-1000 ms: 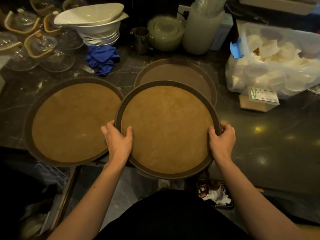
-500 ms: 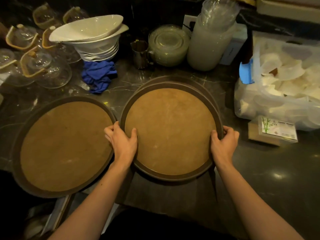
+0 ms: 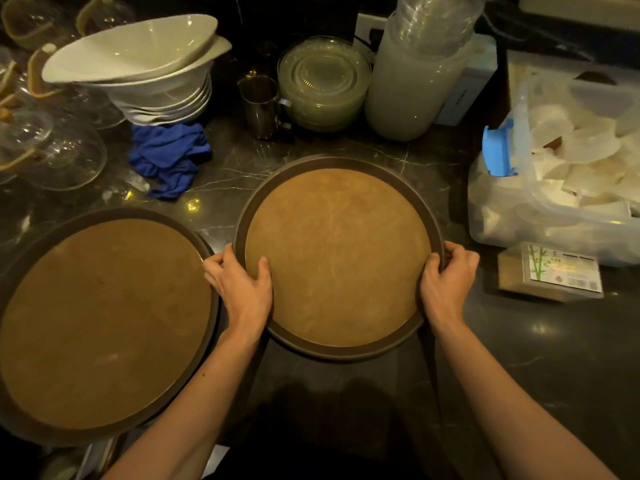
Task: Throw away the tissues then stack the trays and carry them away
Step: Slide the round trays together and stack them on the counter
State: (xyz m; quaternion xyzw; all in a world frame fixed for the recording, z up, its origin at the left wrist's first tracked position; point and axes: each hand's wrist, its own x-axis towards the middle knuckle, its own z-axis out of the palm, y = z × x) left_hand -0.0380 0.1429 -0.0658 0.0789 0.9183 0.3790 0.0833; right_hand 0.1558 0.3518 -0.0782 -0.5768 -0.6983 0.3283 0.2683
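The left tray (image 3: 104,320) was cut off by the left edge of the frame. The clear plastic bin (image 3: 568,174) of white pieces ran past the right edge. The glass domes (image 3: 52,147) at upper left were partly out of frame. The fingertips of the right hand (image 3: 446,278) were hidden behind the centre tray (image 3: 337,258) rim. The print on the bamboo-marked packet (image 3: 554,271) was too small to read.

Left of my left hand (image 3: 239,289): second tray (image 3: 104,323) just beside, little gap.
Right of my right hand (image 3: 446,282): bare counter (image 3: 554,358), then small box (image 3: 550,271).
Ahead: blue cloth (image 3: 169,157), metal cup (image 3: 259,105), plates (image 3: 323,83) crowd the back.
Near edge: open counter.
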